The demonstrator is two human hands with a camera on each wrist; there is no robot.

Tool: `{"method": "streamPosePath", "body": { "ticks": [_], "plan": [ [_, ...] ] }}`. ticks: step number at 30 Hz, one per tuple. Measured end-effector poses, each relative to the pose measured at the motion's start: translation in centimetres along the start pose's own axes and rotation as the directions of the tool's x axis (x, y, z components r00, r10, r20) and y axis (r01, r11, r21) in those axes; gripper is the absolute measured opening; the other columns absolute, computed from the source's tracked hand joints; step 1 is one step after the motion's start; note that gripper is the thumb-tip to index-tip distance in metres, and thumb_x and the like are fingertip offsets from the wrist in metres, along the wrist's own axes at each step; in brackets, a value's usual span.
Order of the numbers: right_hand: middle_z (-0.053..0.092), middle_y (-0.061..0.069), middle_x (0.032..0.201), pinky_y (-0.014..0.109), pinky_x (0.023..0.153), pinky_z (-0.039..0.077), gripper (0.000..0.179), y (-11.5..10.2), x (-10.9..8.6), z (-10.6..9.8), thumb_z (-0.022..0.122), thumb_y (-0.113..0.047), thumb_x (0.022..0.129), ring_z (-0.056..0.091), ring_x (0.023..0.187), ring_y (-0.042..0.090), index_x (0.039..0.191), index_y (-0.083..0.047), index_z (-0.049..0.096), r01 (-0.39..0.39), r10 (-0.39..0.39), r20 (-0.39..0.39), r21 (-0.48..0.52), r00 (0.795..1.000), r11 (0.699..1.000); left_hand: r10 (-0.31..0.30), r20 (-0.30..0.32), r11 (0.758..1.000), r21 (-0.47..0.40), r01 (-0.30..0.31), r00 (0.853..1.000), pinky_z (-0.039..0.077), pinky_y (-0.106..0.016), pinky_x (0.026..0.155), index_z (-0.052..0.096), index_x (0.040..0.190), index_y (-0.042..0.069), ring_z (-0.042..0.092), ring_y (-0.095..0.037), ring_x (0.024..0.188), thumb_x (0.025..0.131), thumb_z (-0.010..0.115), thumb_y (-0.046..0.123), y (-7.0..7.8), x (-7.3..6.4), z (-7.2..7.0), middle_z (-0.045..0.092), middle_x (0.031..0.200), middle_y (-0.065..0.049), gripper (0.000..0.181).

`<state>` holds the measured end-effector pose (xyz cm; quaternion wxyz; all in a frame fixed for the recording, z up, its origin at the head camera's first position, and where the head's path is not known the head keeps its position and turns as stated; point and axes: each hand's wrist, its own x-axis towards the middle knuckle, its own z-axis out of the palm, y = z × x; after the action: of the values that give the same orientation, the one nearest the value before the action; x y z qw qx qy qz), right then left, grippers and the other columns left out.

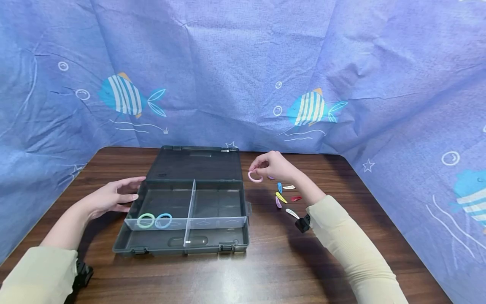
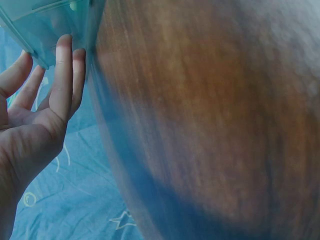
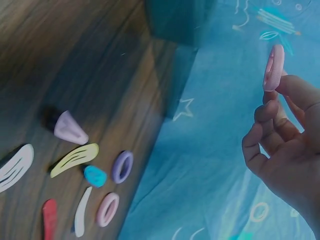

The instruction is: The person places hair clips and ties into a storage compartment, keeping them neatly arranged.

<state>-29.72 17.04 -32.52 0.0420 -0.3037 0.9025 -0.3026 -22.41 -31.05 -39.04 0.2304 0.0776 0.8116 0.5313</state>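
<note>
A grey translucent compartment box lies on the wooden table with its lid folded back. My left hand is at the box's left side, fingers loosely extended, fingertips right at the wall. A green hair tie and a blue hair tie sit side by side in the box's left part, behind the clear cross divider. Right of the lid, my right hand pinches a pink hair tie between thumb and finger, raised in the right wrist view.
Right of the box lie several snap hair clips, including yellow, red, blue and white. A purple hair tie and another pink hair tie lie near them. A blue fish-print cloth hangs behind the table.
</note>
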Motion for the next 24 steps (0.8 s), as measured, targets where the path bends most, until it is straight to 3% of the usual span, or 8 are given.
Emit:
{"method": "streamPosePath", "body": {
  "ticks": [10,19,24],
  "plan": [
    [0.070,-0.005,0.073,0.022,0.054,0.038,0.009,-2.8,1.0,-0.5,0.070,-0.011,0.082,0.048,0.060,0.007,0.086,-0.017,0.076,0.092,-0.094,-0.038,-0.059,0.995,0.994,-0.003,0.003,1.000,-0.006,0.003,1.000,0.052,-0.046,0.086,0.011,0.152,0.007,0.048,-0.030,0.120,0.095,0.057,0.019,0.0,0.2,-0.1,0.014,0.150,-0.030,0.074],
    [0.069,-0.007,0.071,0.020,0.053,0.045,0.010,-5.9,2.1,-0.7,0.068,-0.010,0.084,0.060,0.059,0.008,0.089,-0.013,0.076,0.133,-0.133,-0.001,0.021,0.991,0.991,-0.004,0.001,1.000,-0.003,0.004,1.000,0.052,-0.046,0.086,0.010,0.152,0.008,0.046,-0.035,0.122,0.095,0.057,0.021,0.0,0.2,-0.1,0.013,0.150,-0.030,0.075],
    [0.070,-0.007,0.075,0.020,0.057,0.047,0.009,-7.6,3.1,-0.6,0.069,-0.010,0.085,0.061,0.063,0.007,0.090,-0.013,0.076,0.180,-0.180,0.010,0.018,0.984,0.983,-0.004,0.001,1.000,-0.004,0.004,1.000,0.052,-0.045,0.085,0.010,0.152,0.007,0.048,-0.032,0.120,0.095,0.057,0.020,-0.1,0.1,-0.1,0.013,0.150,-0.030,0.075]
  ]
}}
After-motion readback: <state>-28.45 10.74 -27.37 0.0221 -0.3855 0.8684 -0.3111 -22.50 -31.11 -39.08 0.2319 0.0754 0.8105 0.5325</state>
